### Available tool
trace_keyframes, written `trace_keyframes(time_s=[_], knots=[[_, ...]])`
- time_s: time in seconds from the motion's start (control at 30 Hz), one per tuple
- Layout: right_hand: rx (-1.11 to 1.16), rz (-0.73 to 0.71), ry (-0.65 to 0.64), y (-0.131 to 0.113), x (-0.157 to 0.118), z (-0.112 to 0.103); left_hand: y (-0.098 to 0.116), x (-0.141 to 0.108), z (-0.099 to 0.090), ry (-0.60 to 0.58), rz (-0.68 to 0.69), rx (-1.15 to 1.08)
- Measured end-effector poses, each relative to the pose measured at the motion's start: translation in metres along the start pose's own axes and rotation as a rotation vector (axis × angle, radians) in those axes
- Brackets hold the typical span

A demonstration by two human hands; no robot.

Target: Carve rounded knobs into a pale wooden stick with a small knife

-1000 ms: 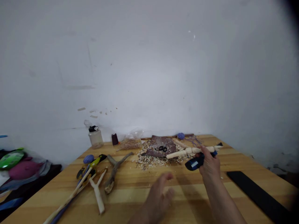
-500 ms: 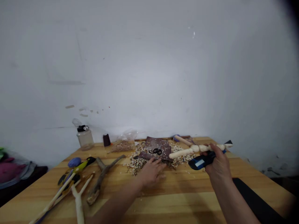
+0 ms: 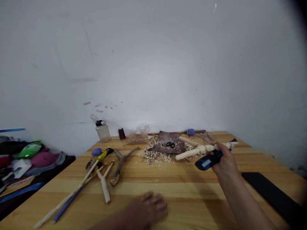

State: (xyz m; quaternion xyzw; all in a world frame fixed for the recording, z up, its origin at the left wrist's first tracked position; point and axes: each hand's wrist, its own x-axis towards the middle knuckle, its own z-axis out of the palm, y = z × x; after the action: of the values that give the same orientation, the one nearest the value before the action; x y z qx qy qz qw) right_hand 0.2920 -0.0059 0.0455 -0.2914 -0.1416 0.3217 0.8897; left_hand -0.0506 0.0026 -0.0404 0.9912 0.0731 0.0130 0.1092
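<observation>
My right hand (image 3: 224,158) is closed round a peeled, forked wooden stick (image 3: 188,154), carved with knobs and held above the table. In the same grip is a black and blue tool (image 3: 206,161) with a pale label; its exact kind I cannot make out. My left hand (image 3: 150,209), blurred by motion, is low over the front of the table, its fingers apart and nothing seen in them. Beyond the hands, black-handled scissors (image 3: 170,144) lie on a brown leather-like sheet (image 3: 163,138) among wood shavings (image 3: 155,157).
To the left lie a peeled forked stick (image 3: 104,187), a bark-covered fork (image 3: 118,169) and long sticks (image 3: 59,204). Behind stand a clear jar (image 3: 103,133), a dark thread spool (image 3: 122,134), a plastic bag (image 3: 139,136) and purple yarn (image 3: 191,132). A black pad (image 3: 271,193) is at right.
My left hand has drawn back from the shavings and sheet toward the table's front. The view has shifted left; my right hand keeps hold of the forked stick and tool.
</observation>
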Motion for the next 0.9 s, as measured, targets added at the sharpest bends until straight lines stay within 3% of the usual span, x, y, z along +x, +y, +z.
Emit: trace_keyframes(time_s=[0.1, 0.2, 0.27, 0.33, 0.4, 0.53, 0.63, 0.73, 0.9], knots=[[-0.044, -0.014, 0.003, 0.003, 0.001, -0.006, -0.044, 0.036, -0.030, 0.027, -0.195, 0.013], [-0.068, -0.061, 0.044, -0.001, 0.006, -0.012, -0.075, 0.057, -0.054, 0.255, -0.487, 0.010], [-0.076, -0.060, 0.060, -0.005, 0.010, -0.015, -0.077, 0.051, -0.058, 0.452, -0.653, -0.001], [-0.073, -0.060, 0.073, -0.007, 0.012, -0.017, -0.065, 0.026, -0.049, 0.583, -0.734, 0.028], [-0.069, -0.051, 0.076, -0.008, 0.011, -0.016, -0.044, -0.013, -0.029, 0.602, -0.787, 0.080], [-0.051, -0.030, 0.062, -0.008, 0.006, -0.012, 0.003, -0.090, 0.026, 0.534, -0.920, 0.208], [-0.034, -0.028, 0.034, -0.008, 0.002, -0.008, 0.019, -0.108, 0.044, 0.394, -1.007, 0.241], [-0.012, -0.059, 0.052, -0.011, -0.002, -0.004, 0.015, -0.081, 0.031, 0.290, -1.104, 0.198], [0.013, -0.098, 0.062, -0.022, -0.002, -0.003, -0.008, 0.017, -0.003, 0.219, -1.036, 0.083]])
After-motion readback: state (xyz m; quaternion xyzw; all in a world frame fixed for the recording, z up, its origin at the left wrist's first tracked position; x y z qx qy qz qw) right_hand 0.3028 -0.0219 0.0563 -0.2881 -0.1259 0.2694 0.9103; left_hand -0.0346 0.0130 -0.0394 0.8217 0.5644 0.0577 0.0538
